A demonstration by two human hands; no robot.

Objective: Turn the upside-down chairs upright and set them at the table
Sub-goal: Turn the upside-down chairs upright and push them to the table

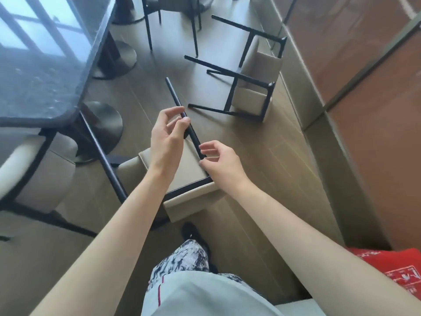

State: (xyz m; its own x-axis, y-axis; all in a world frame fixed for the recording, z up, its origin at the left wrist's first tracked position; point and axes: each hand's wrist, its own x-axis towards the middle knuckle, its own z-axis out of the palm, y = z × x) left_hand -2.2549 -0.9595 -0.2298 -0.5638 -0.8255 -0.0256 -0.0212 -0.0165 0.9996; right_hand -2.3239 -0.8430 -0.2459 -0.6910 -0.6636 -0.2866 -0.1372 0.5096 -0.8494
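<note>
Nearest the camera, a patterned trouser leg (182,258) and a dark shoe (193,231) are seen on the wood floor (262,179), with both bare forearms stretched forward over an overturned chair (182,174). Its beige seat underside is turned upward, and one black leg (180,108) rises from the seat corner, its long axis slanting away and to the left. That leg is held by both hands. The left hand (168,133) is placed higher on the leg, fingers curled loosely round it with the thumb against the near side. The right hand (218,160) is placed lower, at the junction of leg and seat frame, where the leg base appears to be pinched between thumb and fingertips; the exact contact is partly hidden. The right hand is therefore nearer the seat and the left nearer the foot of the leg, so any righting turn is judged to pivot about this leg.

Just left, a dark glossy table (45,76) stands on round pedestal bases, with a chair already upright (34,169) tucked beside it.

Farther off, near the brown wall, a second overturned chair (252,87) is seen lying with its legs pointing left, not yet righted. Beyond it, legs of another upright chair (173,21) are visible.
</note>
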